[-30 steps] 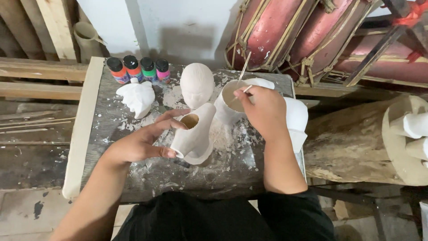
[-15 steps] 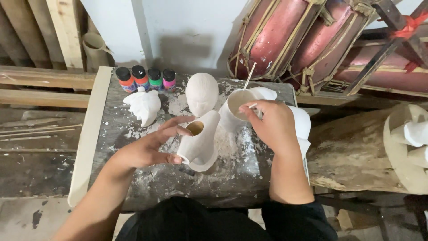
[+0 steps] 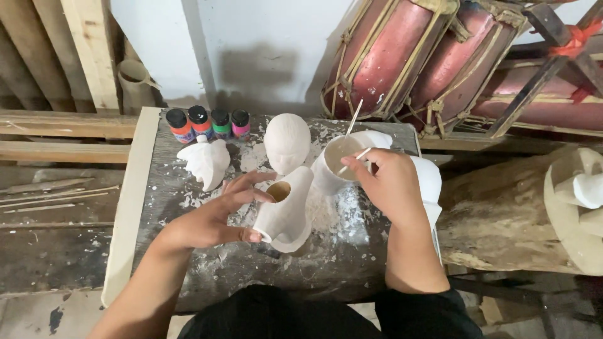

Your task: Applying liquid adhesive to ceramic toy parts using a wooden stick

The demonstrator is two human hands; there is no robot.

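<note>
My left hand (image 3: 217, 213) grips a hollow white plaster figure (image 3: 287, 213) lying on the dusty grey board (image 3: 226, 263), its open base turned up toward me. My right hand (image 3: 389, 185) holds a thin white stick (image 3: 353, 158) whose tip dips into a white cup (image 3: 333, 164) of pale liquid; a second stick stands in the cup. A white plaster head (image 3: 286, 142) stands just behind the figure, and a white winged plaster piece (image 3: 205, 163) sits to the left.
Several small paint bottles (image 3: 207, 123) with black caps line the board's far left edge. Red rope-bound drums (image 3: 427, 59) lean at the back right. A log (image 3: 502, 213) with white plaster parts (image 3: 587, 188) lies right; wooden planks (image 3: 56, 125) left.
The view has shifted slightly. My right hand has lowered the stick's tip into the cup. My left hand keeps its hold on the figure.
</note>
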